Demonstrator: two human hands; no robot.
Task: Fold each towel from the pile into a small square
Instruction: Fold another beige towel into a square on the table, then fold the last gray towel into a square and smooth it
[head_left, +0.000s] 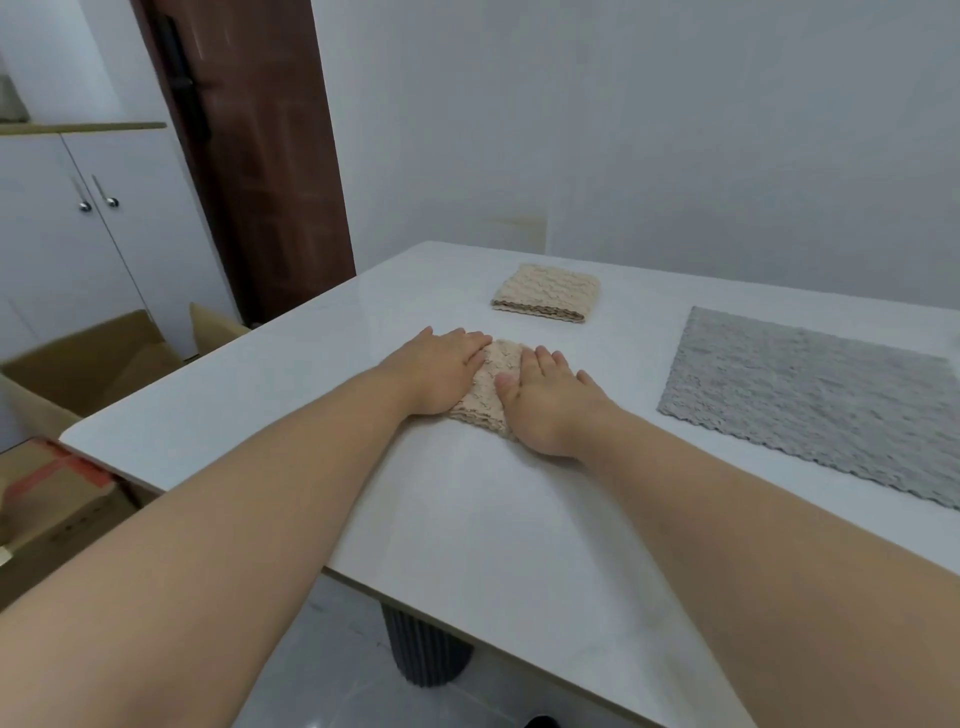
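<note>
Head view shows a small beige towel (496, 387) with a bumpy, wavy knit. It is folded into a thick little square near the middle of the white table (467, 519). You can see its stacked layers along the near edge. Your left hand (439, 371) lies flat on its left side and your right hand (545, 402) lies flat on its right side, fingers straight, pressing down. Both your arms reach far out. Farther back sits a folded beige towel (546, 292), apart from yours. A gray towel (815, 400) lies spread flat on the right.
</note>
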